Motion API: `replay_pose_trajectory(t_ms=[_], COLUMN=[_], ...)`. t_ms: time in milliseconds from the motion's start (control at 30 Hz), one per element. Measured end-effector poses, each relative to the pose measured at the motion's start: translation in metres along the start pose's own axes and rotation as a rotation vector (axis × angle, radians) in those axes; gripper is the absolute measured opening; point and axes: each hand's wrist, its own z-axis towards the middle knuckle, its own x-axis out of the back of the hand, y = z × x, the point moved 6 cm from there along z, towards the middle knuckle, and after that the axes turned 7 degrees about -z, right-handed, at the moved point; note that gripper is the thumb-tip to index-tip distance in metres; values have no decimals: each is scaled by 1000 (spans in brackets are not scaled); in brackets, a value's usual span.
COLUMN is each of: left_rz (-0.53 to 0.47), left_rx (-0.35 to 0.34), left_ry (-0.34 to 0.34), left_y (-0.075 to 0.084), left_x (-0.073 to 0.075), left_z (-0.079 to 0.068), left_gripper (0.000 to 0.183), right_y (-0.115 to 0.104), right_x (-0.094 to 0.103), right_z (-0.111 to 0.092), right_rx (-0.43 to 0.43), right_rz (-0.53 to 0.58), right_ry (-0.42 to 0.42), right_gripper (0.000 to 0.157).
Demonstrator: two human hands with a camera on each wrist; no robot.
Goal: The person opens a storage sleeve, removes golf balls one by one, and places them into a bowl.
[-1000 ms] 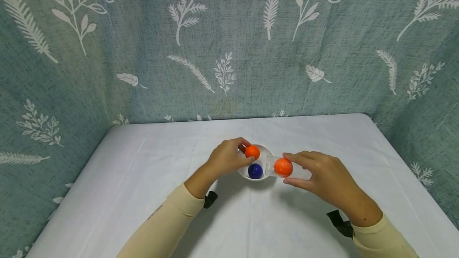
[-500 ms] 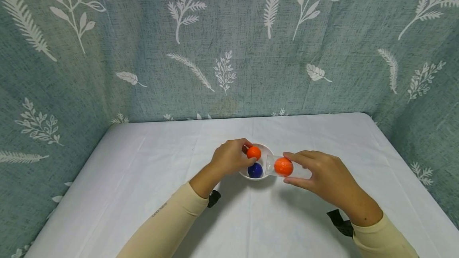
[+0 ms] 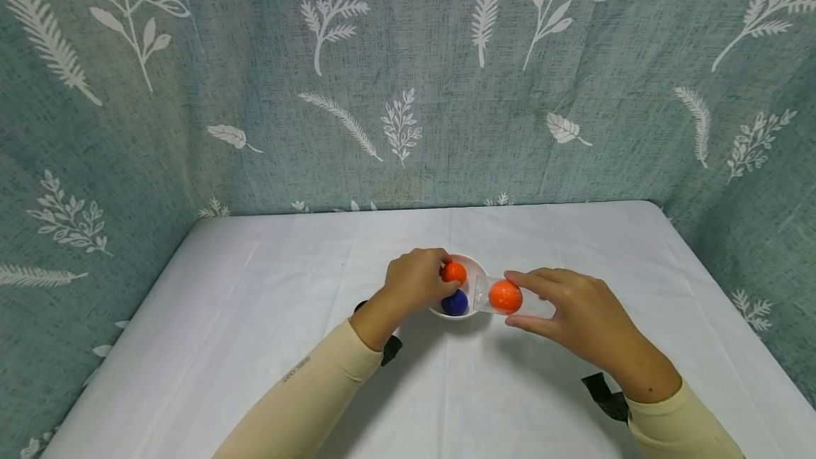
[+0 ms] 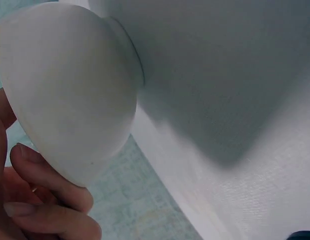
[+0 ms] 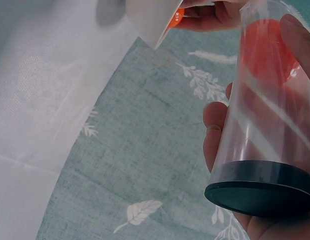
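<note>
My left hand (image 3: 417,279) pinches an orange ball (image 3: 454,273) over the white bowl (image 3: 474,271), its fingers reaching past the rim. Beside that ball a dark blue ball (image 3: 455,303) lies in the bowl, partly covered by the thumb. The left wrist view shows the outside of the bowl (image 4: 69,85) with fingers (image 4: 54,220) close to its rim. To the right, my right hand (image 3: 576,314) grips a clear tube (image 5: 235,145) with a black base (image 5: 260,195). Inside the tube sits another orange ball (image 3: 506,297), near the end that points at the bowl.
A white cloth (image 3: 306,282) covers the table. Behind and at both sides hangs a green curtain (image 3: 255,91) with white leaf prints. Black straps (image 3: 605,397) are around the wrists.
My left hand has shifted slightly right with the orange ball, and its thumb now covers more of the blue ball. The right hand and tube have stayed almost still.
</note>
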Motion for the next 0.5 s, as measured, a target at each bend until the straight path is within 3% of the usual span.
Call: replay_pose_trajectory(t_ms=[500], left_rz=[101], left_rx=[42], left_ry=[-6], left_y=[7], left_x=[-1], left_z=[5], left_gripper=[34], right_y=[3], right_x=[0], right_z=[-1], right_rx=[-6], right_rz=[-2], right_ry=[-1], right_gripper=[61])
